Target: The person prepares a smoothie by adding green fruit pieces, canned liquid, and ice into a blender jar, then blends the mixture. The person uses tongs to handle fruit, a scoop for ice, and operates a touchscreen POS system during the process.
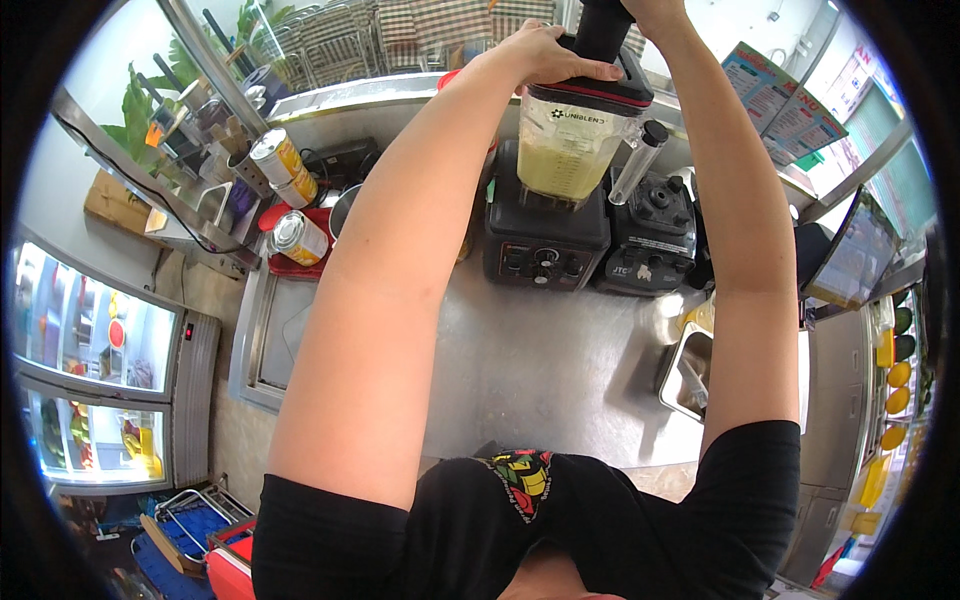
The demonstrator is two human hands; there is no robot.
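A clear blender jug (570,150) with pale yellow-green contents sits upright on a black blender base (547,245) on the steel counter. My left hand (545,55) grips its black lid (635,85) from the left, thumb stretched across the top. From the lid's middle rises a thick black tamper (600,35); my right hand (655,10) is closed round its upper end. The fingers of that hand are partly cut off by the picture's top edge. The jug's clear handle (640,160) points to the right, not held.
Beside the running jug's base stands a second blender base (650,235) without a jug. A steel container (690,370) with a utensil is on the counter's right. Several cans (298,238) and a red tray (290,268) are at left. A screen (855,245) stands at right, a glass-door fridge (95,370) far left.
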